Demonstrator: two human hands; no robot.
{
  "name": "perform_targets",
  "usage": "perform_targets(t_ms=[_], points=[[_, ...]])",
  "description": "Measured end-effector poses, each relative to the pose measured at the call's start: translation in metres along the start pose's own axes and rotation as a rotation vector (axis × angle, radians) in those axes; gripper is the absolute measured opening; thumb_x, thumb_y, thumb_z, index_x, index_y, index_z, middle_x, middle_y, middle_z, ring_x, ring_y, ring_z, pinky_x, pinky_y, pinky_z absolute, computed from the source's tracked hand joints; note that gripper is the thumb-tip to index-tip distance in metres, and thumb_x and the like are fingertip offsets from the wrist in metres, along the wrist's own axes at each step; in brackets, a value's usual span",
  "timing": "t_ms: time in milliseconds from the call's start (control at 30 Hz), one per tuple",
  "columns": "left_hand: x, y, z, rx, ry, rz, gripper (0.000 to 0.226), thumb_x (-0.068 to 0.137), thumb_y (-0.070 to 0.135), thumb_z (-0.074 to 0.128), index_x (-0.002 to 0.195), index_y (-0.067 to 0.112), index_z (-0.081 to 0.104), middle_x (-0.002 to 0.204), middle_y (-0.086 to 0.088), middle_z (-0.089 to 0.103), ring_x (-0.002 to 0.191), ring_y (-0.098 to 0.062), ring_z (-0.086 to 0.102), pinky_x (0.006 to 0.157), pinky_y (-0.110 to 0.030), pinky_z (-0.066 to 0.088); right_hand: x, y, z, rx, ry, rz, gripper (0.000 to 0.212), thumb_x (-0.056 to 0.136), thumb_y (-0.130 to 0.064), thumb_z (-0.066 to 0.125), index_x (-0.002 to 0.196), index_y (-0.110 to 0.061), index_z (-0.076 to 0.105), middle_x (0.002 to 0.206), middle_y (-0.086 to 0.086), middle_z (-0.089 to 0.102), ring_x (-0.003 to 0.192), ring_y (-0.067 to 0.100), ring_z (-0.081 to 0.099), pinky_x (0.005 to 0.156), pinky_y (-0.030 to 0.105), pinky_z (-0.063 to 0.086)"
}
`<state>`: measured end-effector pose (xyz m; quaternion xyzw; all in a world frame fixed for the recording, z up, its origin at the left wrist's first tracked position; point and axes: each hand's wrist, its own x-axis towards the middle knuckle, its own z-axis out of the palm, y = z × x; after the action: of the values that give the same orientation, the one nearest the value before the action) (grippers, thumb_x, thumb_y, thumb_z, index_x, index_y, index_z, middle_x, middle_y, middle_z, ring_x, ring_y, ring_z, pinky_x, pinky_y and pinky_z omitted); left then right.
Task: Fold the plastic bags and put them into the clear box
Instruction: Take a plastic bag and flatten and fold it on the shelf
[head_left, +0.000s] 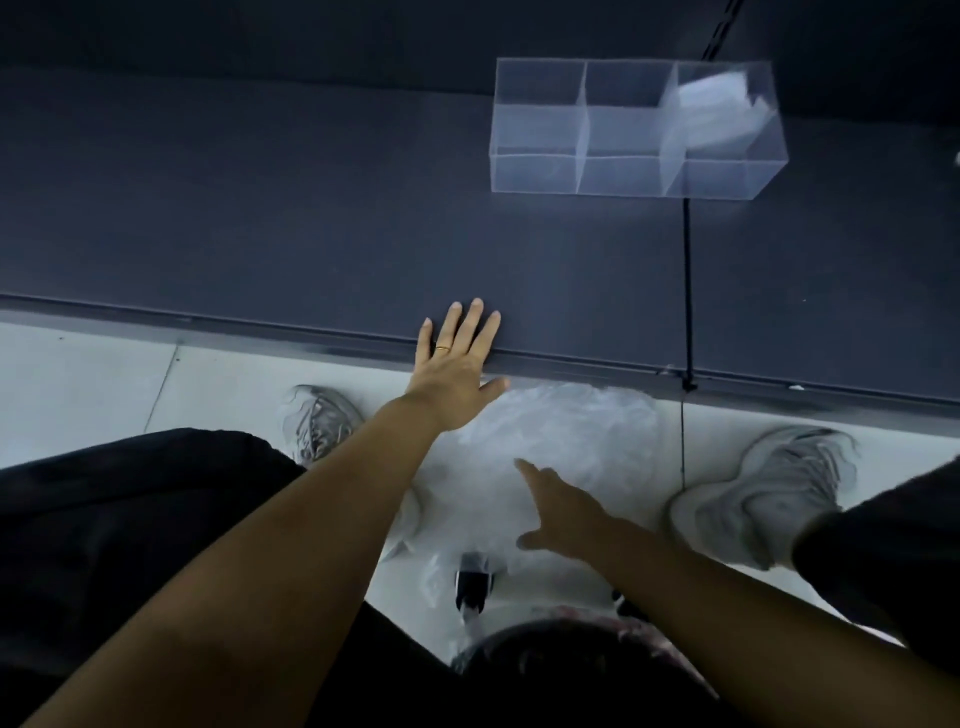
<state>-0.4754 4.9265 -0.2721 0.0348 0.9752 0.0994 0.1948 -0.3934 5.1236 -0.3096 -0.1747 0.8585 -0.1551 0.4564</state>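
1. The dark bench (260, 208) carries the clear box (540, 130) toward its far right side.
2. The box has three compartments; a folded plastic bag (717, 114) lies in the right one.
3. A heap of plastic bags (571, 431) lies on the floor (78, 384) below the bench's near edge.
4. The left hand (457, 364), fingers spread, lies flat on that edge.
5. The right hand (561, 512), fingers extended, is over the heap and grasps nothing.
6. The left hand wears a gold ring (442, 348).

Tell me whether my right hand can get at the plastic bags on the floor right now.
Probably yes. The right hand is open over the plastic bags, which lie on the floor between the shoes, and nothing shows between them.
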Motion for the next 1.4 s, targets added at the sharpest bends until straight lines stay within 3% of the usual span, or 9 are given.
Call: perform_targets(t_ms=[100, 200, 300, 567, 767, 933, 1067, 1200, 1400], points=[[-0.002, -0.005, 0.001, 0.012, -0.027, 0.027, 0.078, 0.095, 0.061, 0.029, 0.149, 0.029, -0.017, 0.157, 0.004, -0.027, 0.142, -0.018, -0.028, 0.109, -0.04, -0.022, -0.003, 0.004, -0.001, 0.016, -0.008, 0.059, 0.076, 0.082, -0.023, 0.074, 0.143, -0.011, 0.032, 0.14, 0.012, 0.043, 0.126, 0.027, 0.046, 0.1, 0.032, 0.039], [0.001, -0.006, -0.003, -0.038, -0.063, 0.021, 0.077, 0.094, 0.064, 0.026, 0.149, 0.031, -0.016, 0.156, 0.006, -0.028, 0.141, -0.015, -0.03, 0.109, -0.04, -0.022, -0.009, 0.004, -0.026, 0.145, 0.133, 0.0, 0.011, 0.083, -0.017, 0.072, 0.088, -0.012, 0.064, 0.1, 0.011, 0.06, 0.098, 0.024, 0.056, 0.079, 0.025, 0.039], [-0.001, -0.005, -0.009, -0.139, -0.097, 0.0, 0.071, 0.094, 0.064, 0.022, 0.151, 0.033, -0.008, 0.157, 0.01, -0.023, 0.141, -0.011, -0.028, 0.113, -0.04, -0.02, -0.026, 0.0, -0.076, 0.39, 0.296, -0.042, 0.037, 0.082, -0.014, 0.074, 0.056, -0.015, 0.048, 0.061, -0.003, 0.045, 0.061, 0.012, 0.044, 0.058, 0.019, 0.035], [-0.011, 0.037, -0.085, -1.347, -0.398, 0.019, 0.091, 0.072, 0.082, 0.024, 0.146, 0.031, 0.032, 0.152, 0.012, 0.033, 0.142, -0.008, 0.024, 0.119, -0.041, 0.01, -0.079, 0.0, -0.192, 1.425, 0.398, -0.127, 0.016, 0.092, -0.017, 0.058, 0.082, -0.005, 0.058, 0.08, 0.018, 0.048, 0.079, 0.035, 0.045, 0.08, 0.042, 0.044], [-0.026, 0.092, -0.088, -1.53, -0.478, 0.2, 0.055, 0.08, 0.03, 0.073, 0.13, 0.017, 0.056, 0.12, 0.005, 0.066, 0.113, -0.014, 0.061, 0.093, -0.027, 0.049, -0.095, 0.002, -0.195, 1.62, 0.212, -0.232, 0.042, 0.096, -0.033, 0.049, 0.111, 0.003, 0.065, 0.119, 0.027, 0.063, 0.112, 0.037, 0.061, 0.097, 0.049, 0.049], [-0.03, 0.105, -0.094, -1.635, -0.19, -0.145, 0.023, 0.079, 0.027, 0.074, 0.096, 0.013, 0.071, 0.092, -0.003, 0.073, 0.079, -0.016, 0.068, 0.067, -0.023, 0.053, -0.102, 0.021, -0.198, 1.904, 0.604, 0.112, 0.008, 0.095, -0.012, 0.056, 0.094, -0.005, 0.059, 0.08, 0.012, 0.06, 0.071, 0.018, 0.055, 0.074, 0.029, 0.055], [-0.034, 0.11, -0.102, -1.401, 0.206, -0.293, 0.033, 0.092, 0.045, 0.056, 0.094, 0.013, 0.063, 0.091, 0.002, 0.066, 0.081, -0.013, 0.061, 0.065, -0.021, 0.044, -0.115, 0.013, -0.198, 1.48, 0.947, 0.224, 0.018, 0.094, -0.032, 0.059, 0.094, -0.014, 0.053, 0.075, 0.002, 0.053, 0.06, 0.012, 0.052, 0.058, 0.026, 0.051], [-0.044, 0.121, -0.109, -1.429, 0.322, -0.32, 0.047, 0.095, 0.054, 0.042, 0.104, 0.01, 0.055, 0.095, -0.002, 0.06, 0.083, -0.015, 0.059, 0.067, -0.025, 0.047, -0.13, -0.042, -0.177, 0.8, 0.713, -0.191, 0.042, 0.069, -0.059, 0.07, 0.101, -0.037, 0.053, 0.097, -0.014, 0.059, 0.077, -0.001, 0.058, 0.065, 0.014, 0.048], [-0.056, 0.112, -0.108, -1.491, 0.413, -0.471, 0.049, 0.097, 0.046, 0.045, 0.128, 0.009, 0.051, 0.124, -0.006, 0.059, 0.105, -0.021, 0.06, 0.081, -0.03, 0.049, -0.136, -0.04, -0.176, 0.731, 0.804, -0.207, 0.005, 0.083, -0.017, 0.073, 0.084, -0.013, 0.069, 0.067, -0.003, 0.065, 0.058, 0.008, 0.058, 0.056, 0.02, 0.048]])
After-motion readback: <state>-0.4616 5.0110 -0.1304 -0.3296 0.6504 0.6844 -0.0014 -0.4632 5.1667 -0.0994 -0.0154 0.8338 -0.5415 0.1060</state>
